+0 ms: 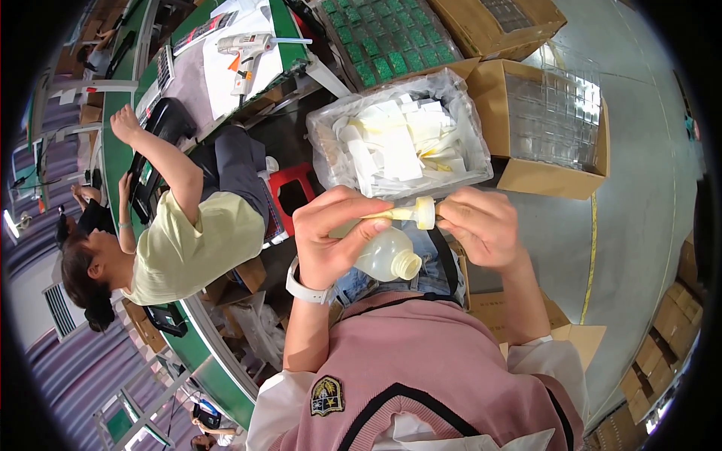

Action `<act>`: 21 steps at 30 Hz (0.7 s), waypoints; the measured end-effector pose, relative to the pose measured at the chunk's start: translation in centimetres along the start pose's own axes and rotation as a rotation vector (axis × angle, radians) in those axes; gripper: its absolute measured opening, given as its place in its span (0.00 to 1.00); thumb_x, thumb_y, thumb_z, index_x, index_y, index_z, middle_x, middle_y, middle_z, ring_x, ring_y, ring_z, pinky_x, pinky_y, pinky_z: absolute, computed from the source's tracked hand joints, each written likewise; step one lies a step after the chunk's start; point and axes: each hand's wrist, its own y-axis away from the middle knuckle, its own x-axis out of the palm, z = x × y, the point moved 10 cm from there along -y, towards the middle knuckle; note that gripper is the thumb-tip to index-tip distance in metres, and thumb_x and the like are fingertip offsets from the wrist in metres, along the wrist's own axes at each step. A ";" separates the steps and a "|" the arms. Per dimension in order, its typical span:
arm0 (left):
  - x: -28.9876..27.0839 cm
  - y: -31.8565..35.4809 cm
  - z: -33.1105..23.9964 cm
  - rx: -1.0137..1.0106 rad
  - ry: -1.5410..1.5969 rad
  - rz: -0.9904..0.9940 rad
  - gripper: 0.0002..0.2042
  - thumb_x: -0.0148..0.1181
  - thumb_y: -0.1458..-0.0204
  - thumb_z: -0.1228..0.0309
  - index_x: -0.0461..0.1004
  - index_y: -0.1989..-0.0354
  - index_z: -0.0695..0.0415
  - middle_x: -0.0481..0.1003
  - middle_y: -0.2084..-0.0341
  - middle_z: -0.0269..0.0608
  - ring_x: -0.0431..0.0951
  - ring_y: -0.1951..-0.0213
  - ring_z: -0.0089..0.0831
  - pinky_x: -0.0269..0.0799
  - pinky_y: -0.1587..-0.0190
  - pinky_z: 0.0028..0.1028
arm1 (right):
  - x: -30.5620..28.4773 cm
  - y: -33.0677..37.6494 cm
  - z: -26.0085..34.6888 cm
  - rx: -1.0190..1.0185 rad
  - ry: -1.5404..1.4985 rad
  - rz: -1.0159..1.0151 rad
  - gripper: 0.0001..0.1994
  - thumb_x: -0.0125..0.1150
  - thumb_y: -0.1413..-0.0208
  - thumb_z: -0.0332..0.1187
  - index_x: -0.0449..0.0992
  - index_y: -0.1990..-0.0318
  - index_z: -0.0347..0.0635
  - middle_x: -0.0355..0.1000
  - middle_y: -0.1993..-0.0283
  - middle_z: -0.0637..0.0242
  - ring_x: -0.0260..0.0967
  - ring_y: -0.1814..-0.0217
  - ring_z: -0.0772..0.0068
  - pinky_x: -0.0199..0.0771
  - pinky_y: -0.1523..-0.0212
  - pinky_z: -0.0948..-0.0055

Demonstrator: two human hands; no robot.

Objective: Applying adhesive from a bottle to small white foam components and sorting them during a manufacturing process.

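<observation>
My left hand [331,229] is closed, with thumb and index finger pinching the narrow tip of a pale yellow nozzle cap [425,213]. Below those fingers, in the same hand, sits a translucent squeeze bottle [385,255]. Its threaded mouth is uncovered and tilts toward lower right. My right hand [481,225] is closed too, its fingertips pressed together at the wide end of the cap. Whatever small thing those fingertips grip is mostly hidden. Both hands are raised in front of my lap.
Beyond my hands stands a plastic-lined bin [323,143] of white and yellowish scraps. Cartons with clear plastic trays [549,113] are at its right; green parts fill a tray [391,45] behind. Left, a co-worker [195,233] sits at a green bench holding a glue gun [247,51]. A red stool [292,180] stands between.
</observation>
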 end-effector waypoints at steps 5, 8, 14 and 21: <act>0.3 0.1 0.5 -0.019 -0.002 0.008 0.07 0.67 0.60 0.77 0.80 0.70 0.62 0.76 0.78 0.40 0.75 0.75 0.26 0.68 0.71 0.22 | 0.4 -0.1 0.7 -0.073 0.073 0.032 0.09 0.62 0.59 0.21 0.73 0.67 0.34 0.66 0.73 0.64 0.64 0.79 0.67 0.62 0.81 0.70; 0.3 0.3 0.8 -0.023 0.009 -0.004 0.07 0.67 0.60 0.76 0.80 0.71 0.62 0.76 0.78 0.40 0.75 0.76 0.26 0.68 0.71 0.22 | 0.4 0.1 1.0 -0.110 0.090 0.024 0.09 0.61 0.59 0.20 0.73 0.67 0.33 0.66 0.74 0.65 0.65 0.78 0.66 0.63 0.81 0.70; 0.5 0.7 1.6 -0.057 0.065 -0.030 0.05 0.66 0.57 0.74 0.79 0.74 0.63 0.76 0.79 0.40 0.75 0.76 0.26 0.67 0.72 0.22 | 0.2 0.1 1.9 -0.204 0.237 0.034 0.08 0.59 0.58 0.21 0.73 0.67 0.31 0.66 0.73 0.64 0.65 0.77 0.67 0.64 0.81 0.70; 1.3 1.1 3.5 -0.183 0.092 0.012 0.08 0.63 0.52 0.71 0.78 0.76 0.63 0.73 0.82 0.38 0.71 0.78 0.24 0.64 0.73 0.22 | 0.0 -0.5 2.9 -0.268 0.348 0.094 0.08 0.59 0.56 0.25 0.73 0.67 0.31 0.67 0.72 0.65 0.67 0.73 0.68 0.68 0.78 0.71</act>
